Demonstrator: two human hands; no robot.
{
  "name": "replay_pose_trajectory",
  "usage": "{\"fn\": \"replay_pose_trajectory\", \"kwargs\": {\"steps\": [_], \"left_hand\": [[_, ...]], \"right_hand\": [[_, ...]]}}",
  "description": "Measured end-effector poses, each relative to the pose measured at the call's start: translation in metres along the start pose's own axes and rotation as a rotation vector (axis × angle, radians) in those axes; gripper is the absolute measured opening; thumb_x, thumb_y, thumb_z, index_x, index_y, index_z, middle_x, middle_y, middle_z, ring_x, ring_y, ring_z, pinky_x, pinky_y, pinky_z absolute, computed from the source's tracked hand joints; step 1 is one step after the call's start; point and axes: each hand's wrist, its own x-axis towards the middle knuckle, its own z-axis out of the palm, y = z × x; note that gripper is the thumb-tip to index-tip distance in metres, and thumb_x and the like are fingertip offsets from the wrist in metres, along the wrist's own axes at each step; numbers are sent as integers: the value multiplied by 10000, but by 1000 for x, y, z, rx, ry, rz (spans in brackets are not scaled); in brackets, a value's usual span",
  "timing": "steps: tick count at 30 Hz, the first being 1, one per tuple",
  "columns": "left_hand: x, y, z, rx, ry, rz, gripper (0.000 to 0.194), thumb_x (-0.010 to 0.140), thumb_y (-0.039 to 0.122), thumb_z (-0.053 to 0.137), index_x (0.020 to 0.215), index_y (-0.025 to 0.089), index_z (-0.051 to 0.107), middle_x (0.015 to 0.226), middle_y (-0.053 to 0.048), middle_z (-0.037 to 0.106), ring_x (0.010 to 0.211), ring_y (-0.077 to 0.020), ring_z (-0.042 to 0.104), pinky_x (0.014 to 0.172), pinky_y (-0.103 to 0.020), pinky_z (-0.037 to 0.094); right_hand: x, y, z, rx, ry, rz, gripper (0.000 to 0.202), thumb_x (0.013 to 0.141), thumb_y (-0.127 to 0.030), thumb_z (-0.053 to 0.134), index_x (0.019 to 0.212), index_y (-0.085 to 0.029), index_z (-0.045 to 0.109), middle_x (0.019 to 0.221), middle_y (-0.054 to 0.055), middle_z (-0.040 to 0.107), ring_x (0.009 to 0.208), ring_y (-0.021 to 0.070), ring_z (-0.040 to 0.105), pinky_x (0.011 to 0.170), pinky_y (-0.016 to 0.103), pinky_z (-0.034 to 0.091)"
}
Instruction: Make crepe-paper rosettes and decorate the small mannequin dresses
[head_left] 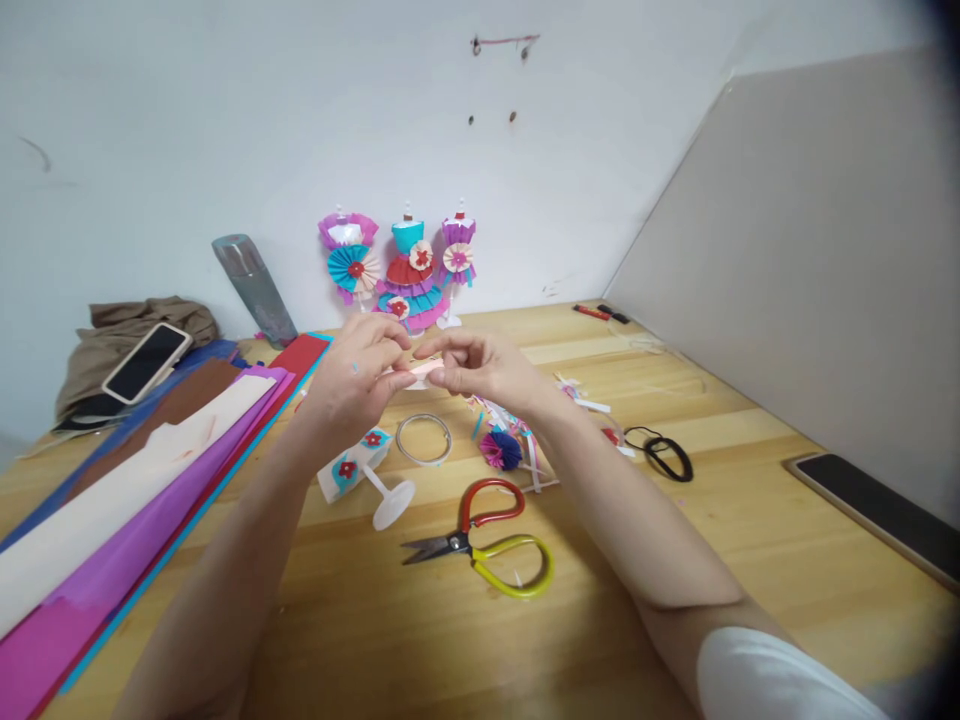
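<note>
Between my two hands is a small pale pink strip of paper point(426, 369), stretched level above the table. My left hand point(365, 368) pinches its left end with thumb and fingers, and my right hand point(480, 366) grips the right end the same way. Below my left hand lies a white miniature dress stand point(390, 500) on its side, wrapped in blue and white paper with red flowers. A silver bangle point(424, 440) rests beside it. Scissors point(457, 543) with one red and one yellow handle lie partly spread nearer me. A pink and navy paper rosette point(501, 450) sits under my right forearm.
Three miniature mannequins in paper dresses point(409, 270) stand against the wall. Coloured paper sheets point(142, 460) cover the left side, near a phone point(148, 362), brown cloth point(112, 345) and a bottle point(255, 285). Right are a black band point(667, 456) and another phone point(885, 510).
</note>
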Motion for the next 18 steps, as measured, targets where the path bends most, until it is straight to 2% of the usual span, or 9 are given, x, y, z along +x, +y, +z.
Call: {"fn": "replay_pose_trajectory", "kwargs": {"steps": [2,7,12,15,18], "left_hand": [[0,-1,1,15,32,16,164,884,189,556,720,202,556,956,-72,658,999,-235,593,889,-419,484],[-1,0,5,41,82,-2,176,893,222,568,719,198,562,942,-72,663,982,-236,598,865,-418,490],[-1,-1,10,48,110,-36,155,885,229,583,736,190,591,920,-71,669,949,-232,605,837,-402,498],[-3,-4,13,-9,126,-64,161,878,254,601,730,192,616,900,-63,677,919,-224,620,825,-393,505],[-4,-6,13,-152,96,-151,145,861,302,624,761,204,664,939,-61,697,934,-220,646,855,-399,513]], "right_hand": [[-1,-1,3,-26,10,-27,285,708,-321,707,931,-149,665,550,-82,455,478,59,365,456,214,254],[-2,-4,8,-116,94,-11,180,742,-319,662,777,-144,642,517,-69,452,457,58,347,450,218,226],[-1,-5,7,-193,151,2,153,749,-304,645,738,-152,635,453,-94,364,432,55,293,461,230,179],[-2,-5,6,-186,154,-5,156,731,-305,659,711,-151,639,453,-101,310,447,57,259,474,239,165],[-1,-5,4,-175,149,12,171,711,-316,664,676,-152,630,468,-94,315,463,59,252,478,242,163]]}}
